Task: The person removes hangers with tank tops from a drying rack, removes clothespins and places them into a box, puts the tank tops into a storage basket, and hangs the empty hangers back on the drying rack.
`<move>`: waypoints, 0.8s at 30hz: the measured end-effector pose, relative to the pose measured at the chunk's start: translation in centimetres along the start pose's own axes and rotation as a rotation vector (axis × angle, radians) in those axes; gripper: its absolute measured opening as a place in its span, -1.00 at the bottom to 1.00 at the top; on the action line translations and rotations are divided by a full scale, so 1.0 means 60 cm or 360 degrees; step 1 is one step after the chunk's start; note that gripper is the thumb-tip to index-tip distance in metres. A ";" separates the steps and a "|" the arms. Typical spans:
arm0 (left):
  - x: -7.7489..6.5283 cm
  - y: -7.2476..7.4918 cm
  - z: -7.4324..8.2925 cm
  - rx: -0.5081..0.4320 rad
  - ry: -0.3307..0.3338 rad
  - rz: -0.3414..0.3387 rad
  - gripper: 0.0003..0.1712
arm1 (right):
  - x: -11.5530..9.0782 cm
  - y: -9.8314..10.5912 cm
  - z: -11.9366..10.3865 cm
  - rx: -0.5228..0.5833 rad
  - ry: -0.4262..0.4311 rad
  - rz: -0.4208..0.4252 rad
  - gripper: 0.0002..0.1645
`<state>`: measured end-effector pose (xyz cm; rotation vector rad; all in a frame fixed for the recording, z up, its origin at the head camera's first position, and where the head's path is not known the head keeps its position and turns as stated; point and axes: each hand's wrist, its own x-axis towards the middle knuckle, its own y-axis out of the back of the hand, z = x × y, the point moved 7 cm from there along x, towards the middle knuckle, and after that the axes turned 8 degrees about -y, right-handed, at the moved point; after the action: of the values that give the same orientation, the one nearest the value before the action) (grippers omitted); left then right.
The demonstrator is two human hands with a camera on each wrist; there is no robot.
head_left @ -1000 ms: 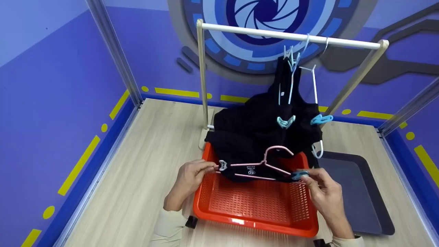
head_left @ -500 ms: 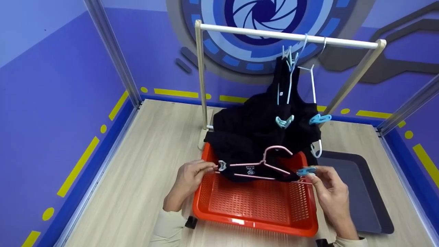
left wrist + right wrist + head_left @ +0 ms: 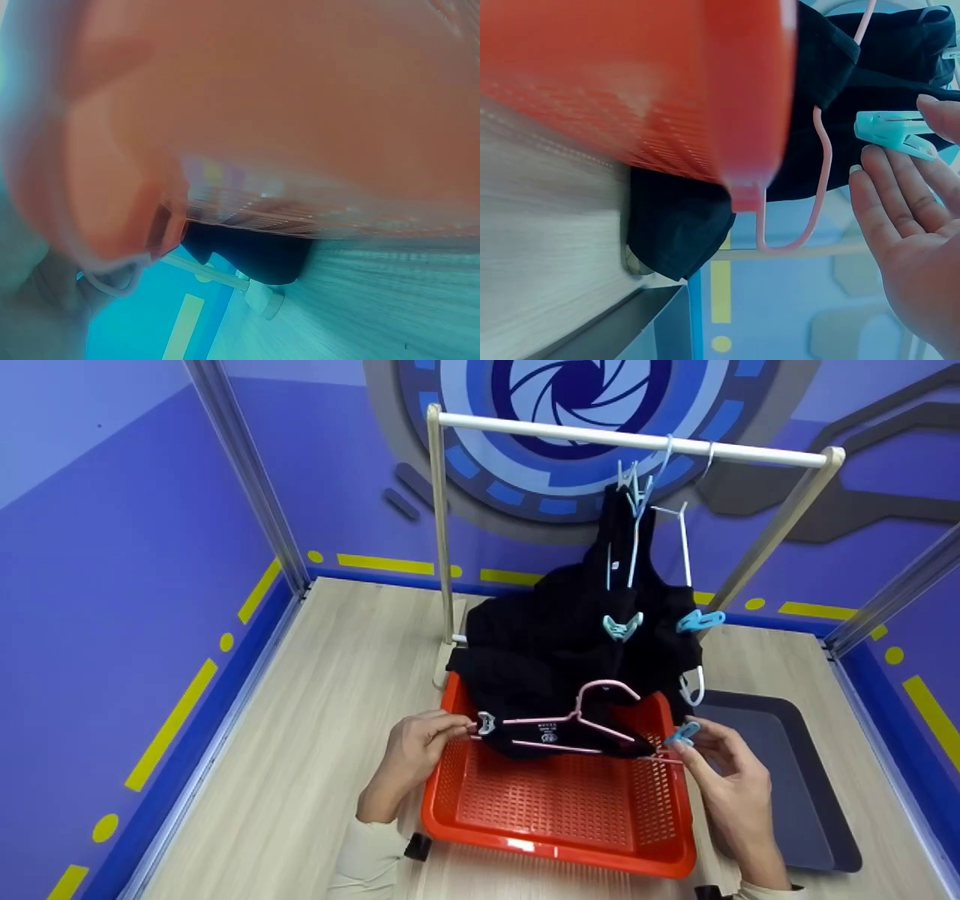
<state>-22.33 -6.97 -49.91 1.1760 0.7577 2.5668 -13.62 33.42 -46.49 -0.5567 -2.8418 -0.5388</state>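
Note:
My left hand (image 3: 420, 746) pinches the left end of a pink clothes hanger (image 3: 544, 718), beside a grey clothespin (image 3: 487, 723) clipped at that end. A black garment (image 3: 517, 686) lies over the hanger, its waistband with a small white print facing up. Between thumb and fingers, my right hand (image 3: 731, 780) holds a blue clothespin (image 3: 681, 733). In the right wrist view that clothespin (image 3: 892, 129) stands apart from the hanger's bare pink end (image 3: 821, 180) and the cloth. Blurred orange shapes fill most of the left wrist view.
Under the hanger stands a red basket (image 3: 555, 851). Behind it, a rack (image 3: 555, 429) carries black clothes on a blue hanger (image 3: 636, 540) and a white hanger (image 3: 686, 547), with several clothespins. A dark grey tray (image 3: 795, 810) lies at the right.
The blue clothespin has come away from the right end of the hanger and cloth, and turned in my right hand, which moved slightly right. My left hand stays in place.

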 end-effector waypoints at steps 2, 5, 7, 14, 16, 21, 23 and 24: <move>-0.001 -0.001 -0.001 -0.0011 0.0022 -0.0010 -0.85 | 0.001 0.005 0.001 -0.0011 -0.0015 0.0033 -0.53; -0.001 -0.001 -0.002 -0.0028 0.0053 -0.0023 -0.85 | 0.003 0.014 0.003 -0.0048 -0.0047 0.0088 -0.54; -0.001 -0.001 -0.002 -0.0038 0.0065 -0.0028 -0.85 | 0.004 0.022 0.004 -0.0049 -0.0051 0.0120 -0.53; -0.001 0.001 0.001 -0.0020 0.0030 -0.0006 -0.85 | 0.008 0.048 0.015 -0.0107 -0.0086 0.0234 -0.49; -0.001 0.001 0.001 -0.0014 0.0019 -0.0006 -0.86 | 0.008 0.054 0.019 -0.0172 -0.0108 0.0267 -0.49; 0.000 -0.001 -0.001 -0.0022 0.0027 -0.0023 -0.84 | 0.007 0.072 0.039 -0.0306 -0.0213 0.0338 -0.48; 0.000 -0.001 -0.002 -0.0029 0.0035 -0.0028 -0.84 | 0.005 0.079 0.048 -0.0349 -0.0262 0.0360 -0.49; 0.000 -0.002 -0.002 -0.0030 0.0039 -0.0031 -0.84 | 0.004 0.082 0.052 -0.0366 -0.0283 0.0368 -0.49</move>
<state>-22.44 -6.92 -50.01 1.1281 0.7453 2.5711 -12.24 38.97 -47.75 -1.0065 -2.8387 -0.8139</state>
